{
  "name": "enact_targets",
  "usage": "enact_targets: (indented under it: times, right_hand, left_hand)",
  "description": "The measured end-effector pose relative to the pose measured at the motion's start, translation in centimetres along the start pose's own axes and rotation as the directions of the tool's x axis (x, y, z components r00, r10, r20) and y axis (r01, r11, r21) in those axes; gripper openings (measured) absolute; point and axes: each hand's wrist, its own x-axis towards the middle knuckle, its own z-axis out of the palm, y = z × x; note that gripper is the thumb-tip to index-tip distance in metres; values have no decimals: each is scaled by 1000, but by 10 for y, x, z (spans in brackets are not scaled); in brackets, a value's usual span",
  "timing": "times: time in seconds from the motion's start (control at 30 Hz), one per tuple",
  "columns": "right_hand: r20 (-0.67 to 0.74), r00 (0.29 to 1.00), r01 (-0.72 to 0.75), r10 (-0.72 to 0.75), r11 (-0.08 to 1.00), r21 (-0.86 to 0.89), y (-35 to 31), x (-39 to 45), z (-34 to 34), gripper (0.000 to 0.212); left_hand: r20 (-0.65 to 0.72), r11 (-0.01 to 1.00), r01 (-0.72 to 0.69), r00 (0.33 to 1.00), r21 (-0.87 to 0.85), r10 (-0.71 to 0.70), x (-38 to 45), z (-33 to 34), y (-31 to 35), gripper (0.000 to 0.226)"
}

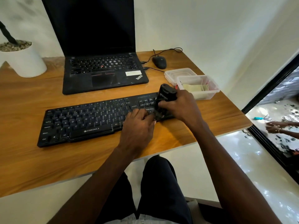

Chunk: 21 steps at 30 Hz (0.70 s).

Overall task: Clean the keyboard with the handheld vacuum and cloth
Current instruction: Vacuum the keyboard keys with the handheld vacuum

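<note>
R hand (176, 105) wraps fingers round the vacuum (163, 101), upright w/ nozzle on the keyboard's (90, 122) right end, L hand (137, 125) fingers curled on keys just left; uncleaned keys run leftward.

"ZEBRONICS" in white on the front edge of the keyboard (90, 120), below the space bar; white letters on its keys. Behind the keyboard, "ThinkPad" on the palm rest of the laptop (103, 73), beside an unreadable white sticker (133, 73)
</note>
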Motion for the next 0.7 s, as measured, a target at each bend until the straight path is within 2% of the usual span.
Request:
enact_targets:
  times: [0.1,0.17,0.23,0.27,0.3,0.4,0.43,0.53,0.57,0.63,0.67,0.7]
  right_hand:
    - [-183,983,-30,9,993,-115,7,16,-8,29]
    - [-128,991,6,-21,993,-116,7,21,-9,32]
    - [30,999,28,-27,999,-33,2,19,-6,28]
    - [60,998,24,-23,1000,-18,0,18,-6,28]
    - [40,999,14,-13,1000,-19,3,21,-7,29]
    - [-136,991,-17,5,996,-83,9,25,-15,31]
    - [-119,993,0,-11,996,-92,9,24,-14,31]
    - [113,993,29,-33,999,35,0,16,-1,25]
    - [119,993,15,-22,998,55,-1,15,2,25]
    - [-34,999,-30,31,999,16,2,22,0,28]
    - [-139,990,-29,21,998,-55,3,25,-2,30]
    - [-179,984,-11,-9,994,-105,2,27,-3,30]
  left_hand:
    - [18,1000,-3,1000,16,3,0,0,-1,27]
    - [23,1000,-2,1000,15,2,0,1,-1,28]
    - [20,1000,3,1000,2,-4,0,1,-1,25]
    - [21,1000,7,1000,-2,-7,1,1,-1,24]
    - [21,1000,9,1000,-4,-9,1,2,-1,25]
    - [21,1000,-3,1000,-10,3,1,2,-2,25]
    - [18,1000,-8,1000,-13,9,1,3,-2,25]
    - [-2,1000,-16,1000,-21,16,1,3,-3,23]
    - [-8,1000,-20,1000,-20,19,1,3,-3,23]
    - [-21,1000,-24,1000,-15,23,1,3,-3,24]
    - [-27,1000,-23,999,-11,22,1,3,-3,25]
    - [-31,1000,-22,999,-7,22,1,3,-3,25]
